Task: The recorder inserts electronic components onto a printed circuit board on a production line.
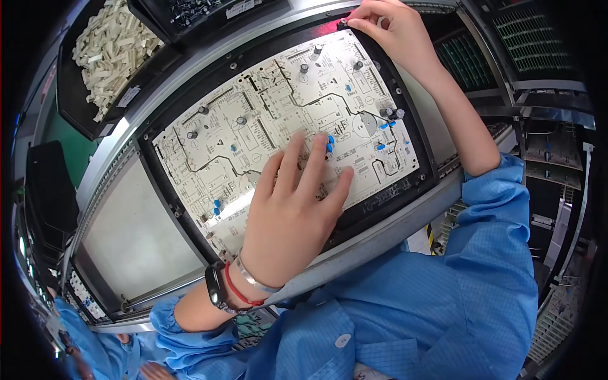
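- Head view: the left hand (288, 212) lies with fingers spread on the white circuit board (278, 120) in its black frame (405, 107); pressing may bend the blue capacitors (329, 143).
- The right hand (389, 28) pinches the frame's far corner; a slip could jolt the board.

Open board centre (266, 120) between scattered capacitors (391, 113), left hand (294, 209) covering lower edge, parts bin (111, 47) beyond

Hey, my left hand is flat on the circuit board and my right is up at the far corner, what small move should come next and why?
Probably lift the left hand slightly. Its fingers lie spread across the white circuit board, covering the small blue parts at the fingertips, so easing off would clear the view there. The right hand pinches the black frame at its far corner and looks fine there.
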The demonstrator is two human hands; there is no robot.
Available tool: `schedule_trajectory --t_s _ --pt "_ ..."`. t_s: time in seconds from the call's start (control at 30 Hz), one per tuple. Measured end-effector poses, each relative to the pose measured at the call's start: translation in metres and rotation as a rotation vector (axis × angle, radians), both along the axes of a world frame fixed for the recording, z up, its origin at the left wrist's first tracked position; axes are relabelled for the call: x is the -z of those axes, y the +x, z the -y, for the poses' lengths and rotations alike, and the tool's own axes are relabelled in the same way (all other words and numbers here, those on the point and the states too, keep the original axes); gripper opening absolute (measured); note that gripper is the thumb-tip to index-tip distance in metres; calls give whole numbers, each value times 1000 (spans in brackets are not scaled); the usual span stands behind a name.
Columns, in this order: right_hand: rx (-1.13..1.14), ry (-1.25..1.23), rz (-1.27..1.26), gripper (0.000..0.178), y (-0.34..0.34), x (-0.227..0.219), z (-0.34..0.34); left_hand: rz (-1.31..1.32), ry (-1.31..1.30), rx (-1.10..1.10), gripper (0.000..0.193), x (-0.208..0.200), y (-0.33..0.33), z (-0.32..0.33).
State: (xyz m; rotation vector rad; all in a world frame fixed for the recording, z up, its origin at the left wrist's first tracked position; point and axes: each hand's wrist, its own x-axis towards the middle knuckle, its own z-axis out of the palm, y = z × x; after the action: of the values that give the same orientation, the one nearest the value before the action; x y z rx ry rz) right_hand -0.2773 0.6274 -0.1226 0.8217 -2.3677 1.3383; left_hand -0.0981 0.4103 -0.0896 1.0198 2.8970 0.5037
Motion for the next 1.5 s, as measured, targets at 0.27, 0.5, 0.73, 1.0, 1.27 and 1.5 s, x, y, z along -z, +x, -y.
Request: schedule_trajectory --t_s 0.27,0.5,0.73,1.0,1.27,1.5 --pt "179 460 -83 14 11 1 6 -10 -78 -60 52 0 6 -2" --pt "-58 371 107 23 15 -4 2 -19 5 -64 41 -2 6 7" --pt "-156 240 173 24 48 -59 -19 238 248 93 28 -46 15 81" --pt "-857 496 13 32 145 -33 46 232 137 -154 26 -27 76 109" --pt "-912 509 42 24 127 -29 56 84 116 -85 21 -15 79 124" --pt "-931 491 -204 19 132 -30 56 -123 40 -91 30 -2 85 113"
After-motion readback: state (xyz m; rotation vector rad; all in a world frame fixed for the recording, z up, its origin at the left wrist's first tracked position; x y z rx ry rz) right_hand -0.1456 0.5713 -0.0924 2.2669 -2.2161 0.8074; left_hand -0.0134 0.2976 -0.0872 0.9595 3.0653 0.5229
